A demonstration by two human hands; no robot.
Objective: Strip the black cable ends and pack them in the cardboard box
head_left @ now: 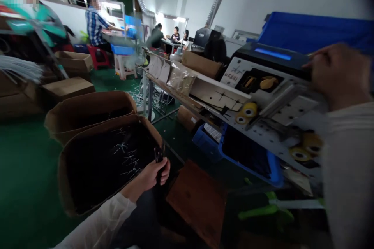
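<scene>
My left hand [160, 172] is closed around a small bundle of black cables [158, 155], whose pinkish ends stick up above the fist. It is at the right edge of an open cardboard box [66, 175], where dark contents carry several white ties [128, 157]. On the far right, my right hand [340, 72] is over the top of a bench machine [251, 56] with a lit blue strip. Its fingers are bent and smeared, so what they hold, if anything, cannot be made out. Yellow rollers [247, 112] sit on the machine's front plate.
A second cardboard box [87, 113] stands behind the first. Under the bench is a blue crate [277, 175]; a reddish-brown stool top [198, 202] is below my left hand. A green-bladed fan [36, 23] stands left. People sit at far tables, one in a checked shirt [95, 27].
</scene>
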